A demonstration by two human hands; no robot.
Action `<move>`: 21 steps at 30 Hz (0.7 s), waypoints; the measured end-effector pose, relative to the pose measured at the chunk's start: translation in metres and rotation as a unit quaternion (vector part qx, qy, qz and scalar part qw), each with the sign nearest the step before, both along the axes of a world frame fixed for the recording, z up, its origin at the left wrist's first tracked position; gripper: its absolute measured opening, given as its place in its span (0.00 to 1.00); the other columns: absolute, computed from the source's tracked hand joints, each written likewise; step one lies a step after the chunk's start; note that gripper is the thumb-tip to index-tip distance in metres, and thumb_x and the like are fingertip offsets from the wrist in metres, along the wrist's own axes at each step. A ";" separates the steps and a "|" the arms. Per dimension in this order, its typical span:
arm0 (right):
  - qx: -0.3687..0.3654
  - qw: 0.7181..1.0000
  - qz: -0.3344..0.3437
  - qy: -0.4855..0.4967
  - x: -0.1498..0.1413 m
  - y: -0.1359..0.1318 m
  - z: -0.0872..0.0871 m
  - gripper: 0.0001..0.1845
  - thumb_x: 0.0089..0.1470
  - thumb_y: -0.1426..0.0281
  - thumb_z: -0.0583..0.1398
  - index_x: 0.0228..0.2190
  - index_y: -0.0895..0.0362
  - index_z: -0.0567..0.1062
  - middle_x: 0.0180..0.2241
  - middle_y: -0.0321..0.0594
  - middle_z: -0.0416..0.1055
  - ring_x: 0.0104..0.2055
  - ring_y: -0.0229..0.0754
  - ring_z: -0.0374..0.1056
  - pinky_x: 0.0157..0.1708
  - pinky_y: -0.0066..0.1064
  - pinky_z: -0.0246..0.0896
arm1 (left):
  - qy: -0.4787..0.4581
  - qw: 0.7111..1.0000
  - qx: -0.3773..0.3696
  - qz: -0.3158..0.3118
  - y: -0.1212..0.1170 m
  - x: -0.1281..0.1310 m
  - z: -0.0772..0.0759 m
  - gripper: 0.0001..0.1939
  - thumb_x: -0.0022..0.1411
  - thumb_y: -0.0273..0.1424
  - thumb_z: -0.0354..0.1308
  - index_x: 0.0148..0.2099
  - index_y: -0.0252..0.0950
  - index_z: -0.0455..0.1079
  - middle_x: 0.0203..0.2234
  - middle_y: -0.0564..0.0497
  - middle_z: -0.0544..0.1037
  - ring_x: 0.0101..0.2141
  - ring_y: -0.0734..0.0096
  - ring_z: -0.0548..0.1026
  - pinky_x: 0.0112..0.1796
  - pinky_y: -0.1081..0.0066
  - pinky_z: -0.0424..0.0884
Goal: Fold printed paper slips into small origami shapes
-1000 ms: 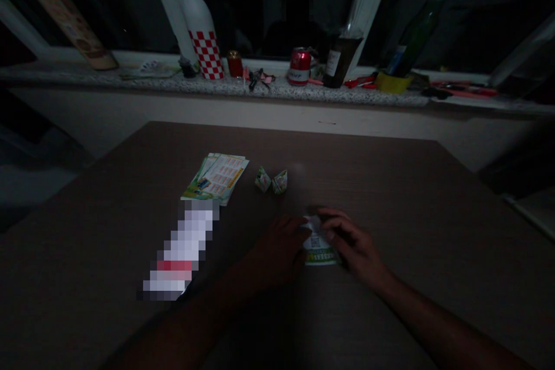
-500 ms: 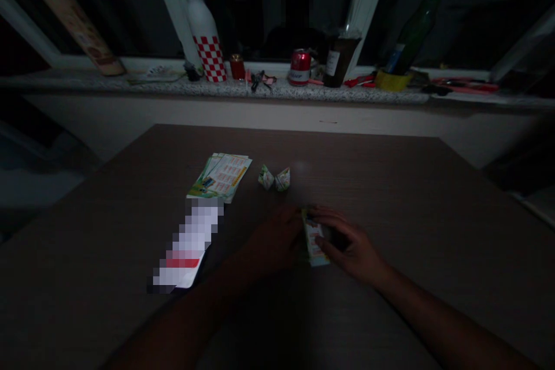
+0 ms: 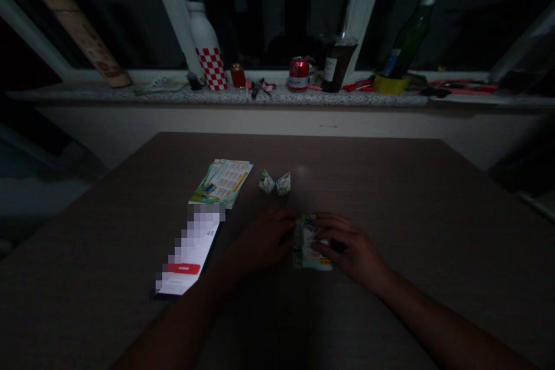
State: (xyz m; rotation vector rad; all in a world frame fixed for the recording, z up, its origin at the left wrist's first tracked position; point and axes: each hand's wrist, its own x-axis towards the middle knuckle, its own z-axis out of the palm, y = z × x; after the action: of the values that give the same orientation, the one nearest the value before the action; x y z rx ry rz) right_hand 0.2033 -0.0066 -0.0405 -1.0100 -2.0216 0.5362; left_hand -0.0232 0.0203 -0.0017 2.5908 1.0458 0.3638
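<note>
A small printed paper leaflet (image 3: 309, 251), partly folded, lies on the table in front of me. My right hand (image 3: 353, 248) is closed on its right side, with the thumb and forefinger on the printed face and the other fingers across the far edge. My left hand (image 3: 264, 243) rests at the leaflet's left edge, fingers stretched forward and a gap between thumb and forefinger. That hand is in deep shadow, so whether its fingertips touch the paper is hard to see. Beyond the hands stand two small folded paper pieces (image 3: 275, 184), side by side.
A stack of printed leaflets (image 3: 228, 179) lies left of the folded pieces. Nearer me is a phone (image 3: 197, 257) with a lit screen. On the windowsill (image 3: 269, 101) stand a checkered bottle (image 3: 212, 66), a red can (image 3: 299, 75), a dark pouch (image 3: 333, 69) and a green bottle (image 3: 410, 40).
My left hand has drawn slightly left, and more of the leaflet's left part shows. The right hand stays on the paper. The whole view has shifted a little.
</note>
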 end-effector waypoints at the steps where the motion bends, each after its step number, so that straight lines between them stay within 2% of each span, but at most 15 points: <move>1: 0.000 1.000 0.001 -0.010 0.000 0.000 0.000 0.03 0.53 0.69 0.64 0.33 0.51 0.78 0.45 0.44 0.76 0.52 0.50 0.69 0.51 0.47 0.65 | -0.005 1.000 0.002 -0.004 -0.001 0.002 -0.001 0.14 0.62 0.27 0.53 0.51 0.36 0.70 0.48 0.45 0.73 0.50 0.61 0.69 0.53 0.60 0.65; 5: 0.007 0.999 0.001 -0.035 0.001 -0.001 -0.003 0.03 0.53 0.69 0.64 0.33 0.52 0.78 0.45 0.44 0.76 0.52 0.50 0.68 0.51 0.47 0.65 | -0.008 1.000 0.002 0.001 -0.001 0.004 -0.006 0.14 0.62 0.28 0.55 0.51 0.35 0.70 0.49 0.45 0.73 0.51 0.62 0.68 0.55 0.61 0.64; 11: 0.024 0.998 0.002 -0.055 0.002 0.000 -0.007 0.05 0.55 0.70 0.63 0.35 0.54 0.79 0.45 0.45 0.77 0.53 0.51 0.69 0.50 0.48 0.66 | 0.025 0.998 -0.001 0.061 0.001 -0.002 -0.008 0.18 0.63 0.32 0.55 0.55 0.35 0.69 0.55 0.41 0.68 0.55 0.56 0.66 0.56 0.56 0.63; 15: 0.027 0.997 0.003 -0.078 0.001 0.000 -0.006 0.06 0.55 0.70 0.63 0.37 0.53 0.79 0.45 0.44 0.77 0.54 0.51 0.68 0.51 0.48 0.65 | 0.022 0.998 -0.003 0.066 0.001 0.000 -0.008 0.16 0.64 0.33 0.54 0.54 0.40 0.71 0.56 0.42 0.67 0.56 0.55 0.66 0.56 0.55 0.62; 21: 0.028 0.994 0.004 -0.104 0.000 0.001 -0.006 0.07 0.54 0.70 0.64 0.37 0.54 0.80 0.45 0.43 0.78 0.54 0.52 0.68 0.52 0.50 0.64 | 0.034 0.997 -0.017 0.064 0.000 0.004 -0.007 0.17 0.64 0.31 0.54 0.53 0.38 0.72 0.57 0.41 0.67 0.56 0.55 0.66 0.56 0.55 0.62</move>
State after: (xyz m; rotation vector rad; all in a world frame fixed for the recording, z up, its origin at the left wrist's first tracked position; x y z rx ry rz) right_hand 0.2037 -0.0057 -0.0460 -1.0595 -2.2117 0.3887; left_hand -0.0194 0.0206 -0.0084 2.5293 1.2334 0.2854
